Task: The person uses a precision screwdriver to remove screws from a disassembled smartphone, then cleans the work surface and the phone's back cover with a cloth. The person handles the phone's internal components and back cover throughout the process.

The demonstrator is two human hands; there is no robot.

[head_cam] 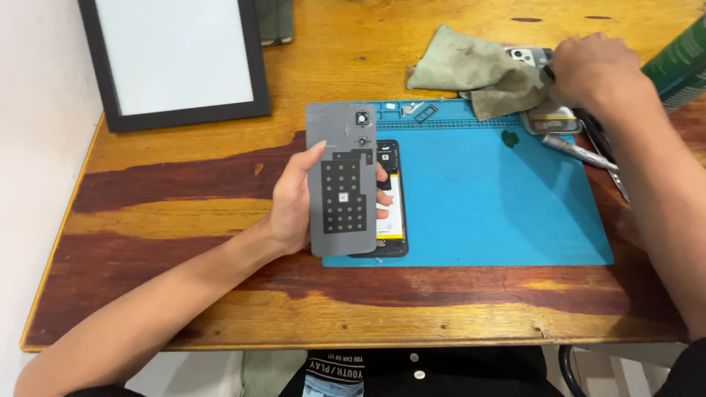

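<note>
My left hand (294,206) holds a grey phone back cover (342,180) upright, inner side toward me, with black patches and camera holes on it. Behind the cover an opened black phone (392,198) lies on the left end of a blue work mat (485,198). My right hand (592,70) reaches to the mat's far right corner and grips the edge of a grey-green cloth (471,66). The cloth lies partly over another phone (531,57).
A black-framed white board (176,59) lies at the back left of the wooden table (184,213). A silver tool (577,151) and a small metal tray (551,121) sit by the mat's right side. A green can (680,51) stands far right. Small parts (412,110) rest along the mat's top strip.
</note>
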